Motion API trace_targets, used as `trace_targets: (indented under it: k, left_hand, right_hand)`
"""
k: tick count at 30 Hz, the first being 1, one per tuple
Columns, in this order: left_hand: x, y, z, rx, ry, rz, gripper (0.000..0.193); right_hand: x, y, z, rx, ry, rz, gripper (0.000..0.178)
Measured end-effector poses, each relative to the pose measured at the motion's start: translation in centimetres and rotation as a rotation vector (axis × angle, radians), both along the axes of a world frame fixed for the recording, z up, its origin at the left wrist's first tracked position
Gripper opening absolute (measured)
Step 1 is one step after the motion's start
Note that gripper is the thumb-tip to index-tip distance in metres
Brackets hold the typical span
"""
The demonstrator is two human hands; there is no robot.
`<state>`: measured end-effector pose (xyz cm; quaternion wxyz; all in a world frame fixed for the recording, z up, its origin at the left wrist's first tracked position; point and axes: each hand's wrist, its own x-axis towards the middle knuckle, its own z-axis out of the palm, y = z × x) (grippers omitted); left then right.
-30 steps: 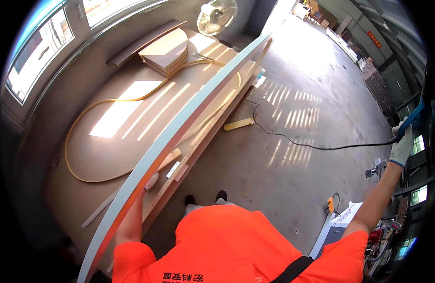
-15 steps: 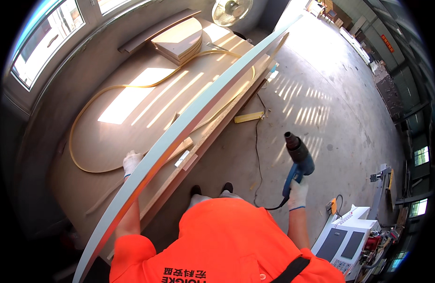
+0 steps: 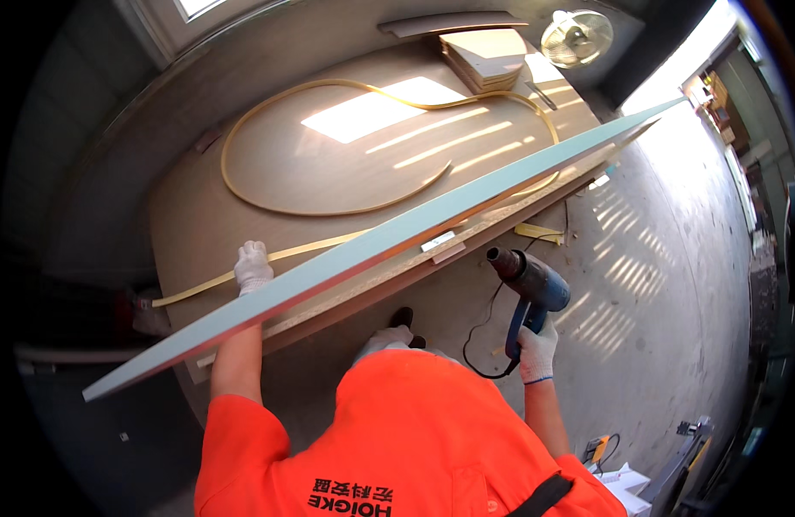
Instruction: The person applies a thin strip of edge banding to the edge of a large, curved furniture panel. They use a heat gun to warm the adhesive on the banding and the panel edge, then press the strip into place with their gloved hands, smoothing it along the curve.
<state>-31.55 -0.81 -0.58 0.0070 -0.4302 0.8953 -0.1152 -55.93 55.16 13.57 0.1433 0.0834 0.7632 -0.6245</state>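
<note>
Head view, looking down over a person in an orange shirt (image 3: pixel 397 431): a long pale blue board edge (image 3: pixel 397 231) runs slantwise from lower left to upper right, above a broad brown worktable (image 3: pixel 186 233). The left hand (image 3: pixel 254 265), in a white glove, is beyond that edge, which crosses in front of the wrist; its bent fingers rest at a narrow yellow strip (image 3: pixel 316 246) lying over the tabletop, though whether they pinch it I cannot tell. The strip's left end reaches the table's left side, and its right end passes out of sight behind the board edge. The gloved right hand (image 3: pixel 538 351) is wrapped firmly around the handle of a dark blue heat gun (image 3: pixel 540 283), held on the near side of the board, nozzle pointing up and left. A black cord (image 3: pixel 472 340) curves from the handle's base. Farther back on the table, a yellow band (image 3: pixel 224 164) makes a wide loop, partly through bright sunlight, and a stack of light panels (image 3: pixel 485 56) sits near the wall. A round fan (image 3: pixel 577 40) stands beyond the table's far right end.
</note>
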Motion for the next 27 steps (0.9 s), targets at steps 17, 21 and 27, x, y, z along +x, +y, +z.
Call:
trace_targets:
  k: [17, 21, 27]
  left_hand:
    - [20.6, -1.7, 0.2, 0.210, 0.432, -0.044, 0.040]
    - [19.9, -4.0, 1.7, 0.287, 0.450, -0.092, 0.036]
    - [8.0, -1.3, 2.2, 0.347, 0.646, -0.358, 0.021]
  right_hand:
    - [13.2, -14.8, 0.7, 0.205, 0.244, 0.349, 0.038]
    - [18.9, -17.2, -2.6, 0.141, 0.179, 0.212, 0.040]
    - [25.1, -15.8, -2.6, 0.255, 0.123, 0.032, 0.035]
